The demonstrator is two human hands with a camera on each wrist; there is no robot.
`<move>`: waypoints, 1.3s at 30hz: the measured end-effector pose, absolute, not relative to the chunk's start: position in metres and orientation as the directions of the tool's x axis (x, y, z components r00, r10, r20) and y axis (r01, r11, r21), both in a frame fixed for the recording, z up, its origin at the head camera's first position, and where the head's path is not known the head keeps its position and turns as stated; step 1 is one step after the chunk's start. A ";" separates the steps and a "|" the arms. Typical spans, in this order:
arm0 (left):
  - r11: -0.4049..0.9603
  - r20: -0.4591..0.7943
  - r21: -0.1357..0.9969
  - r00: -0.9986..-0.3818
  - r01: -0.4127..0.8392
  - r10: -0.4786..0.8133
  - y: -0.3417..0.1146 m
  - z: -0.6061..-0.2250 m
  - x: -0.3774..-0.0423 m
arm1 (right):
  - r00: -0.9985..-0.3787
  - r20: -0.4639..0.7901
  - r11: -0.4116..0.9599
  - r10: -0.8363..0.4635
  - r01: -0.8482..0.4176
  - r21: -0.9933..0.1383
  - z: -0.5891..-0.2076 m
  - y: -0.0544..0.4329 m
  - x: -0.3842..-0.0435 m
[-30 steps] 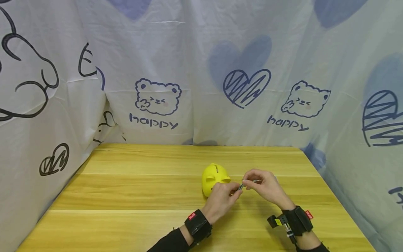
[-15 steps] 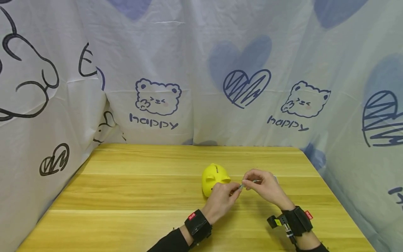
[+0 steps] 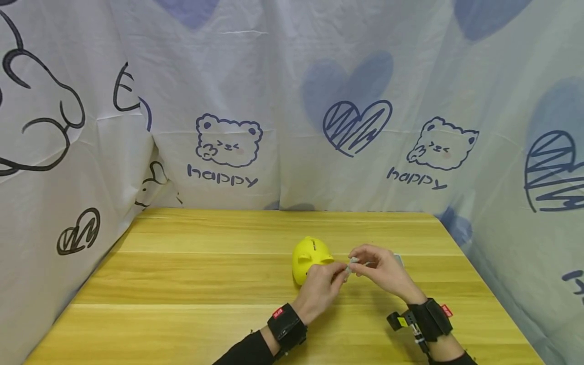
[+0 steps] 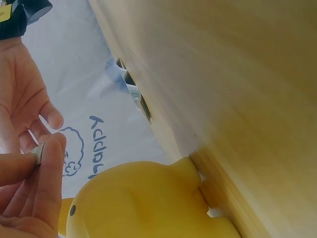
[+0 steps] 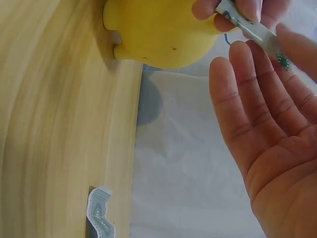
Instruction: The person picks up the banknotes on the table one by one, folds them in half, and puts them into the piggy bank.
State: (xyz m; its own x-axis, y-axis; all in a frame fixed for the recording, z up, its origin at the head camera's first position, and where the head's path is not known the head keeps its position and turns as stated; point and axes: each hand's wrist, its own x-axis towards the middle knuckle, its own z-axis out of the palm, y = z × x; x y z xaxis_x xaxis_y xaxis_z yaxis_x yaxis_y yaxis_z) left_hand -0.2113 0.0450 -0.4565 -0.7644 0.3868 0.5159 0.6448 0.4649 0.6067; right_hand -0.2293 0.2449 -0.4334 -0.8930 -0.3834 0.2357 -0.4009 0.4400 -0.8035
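A narrow folded banknote spans between my two hands, just right of a yellow piggy bank. My left hand pinches one end of it between thumb and fingers, in front of the piggy bank's face. At the other end my right hand holds the note, thumb on top and fingers beneath. The left wrist view shows only a small edge of the folded note; fingers hide most of it. On top of the piggy bank, the dark coin slot faces up.
A second, creased banknote lies on the wooden table behind my right hand, mostly hidden in the head view. White cloth with printed hearts and bears hangs around the back and sides.
The folded banknote has turned between my fingers, and more of its pale face shows. My right fingers have shifted slightly left and parted a little. The piggy bank has stayed put.
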 end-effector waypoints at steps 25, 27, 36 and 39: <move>0.506 0.608 0.503 -0.703 0.701 0.369 0.044 -0.455 -0.211 | -0.914 0.264 0.339 -0.308 -0.364 -0.868 -0.438 0.238 -0.228; 0.510 0.605 0.502 -0.705 0.698 0.370 0.044 -0.455 -0.211 | -0.915 0.274 0.335 -0.297 -0.369 -0.867 -0.438 0.238 -0.227; 0.537 0.616 0.485 -0.706 0.690 0.350 0.044 -0.456 -0.211 | -0.903 0.309 0.307 -0.298 -0.397 -0.865 -0.437 0.233 -0.225; 0.532 0.609 0.507 -0.718 0.678 0.336 0.043 -0.456 -0.212 | -0.904 0.306 0.306 -0.298 -0.394 -0.867 -0.440 0.234 -0.227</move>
State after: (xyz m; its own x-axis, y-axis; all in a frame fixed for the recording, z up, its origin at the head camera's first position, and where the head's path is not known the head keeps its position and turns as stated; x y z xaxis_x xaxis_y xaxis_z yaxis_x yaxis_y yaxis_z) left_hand -0.2120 0.0432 -0.4556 -0.7184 0.3362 0.6090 0.6784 0.5321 0.5065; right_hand -0.2273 0.2338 -0.4403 -0.9042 -0.2984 0.3056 -0.3939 0.3057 -0.8668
